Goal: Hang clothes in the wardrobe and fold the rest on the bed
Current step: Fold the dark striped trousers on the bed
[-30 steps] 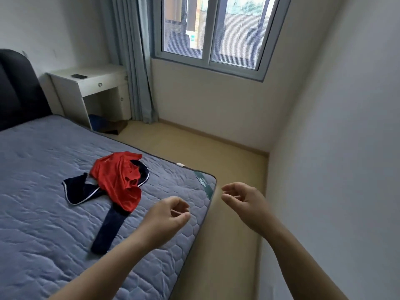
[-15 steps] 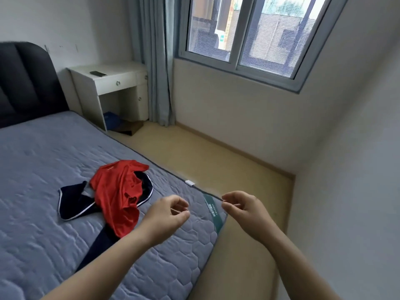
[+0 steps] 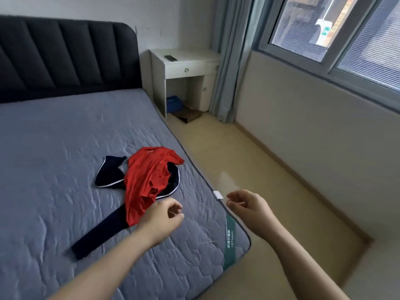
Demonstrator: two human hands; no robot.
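Red shirt (image 3: 149, 180) lies crumpled over navy clothes (image 3: 108, 176) on the bed (image 3: 54, 137), near its edge. The left hand (image 3: 164, 217) has drawn just beside the shirt, the right hand (image 3: 249, 206) following, both loosely curled and empty: picking up looks next

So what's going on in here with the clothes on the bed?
A person holds both hands out over the corner of the grey mattress. The left hand is close by a crumpled red shirt that lies across a dark navy garment on it; the right hand is above its edge. Neither hand grips anything, and nothing looks folded yet.
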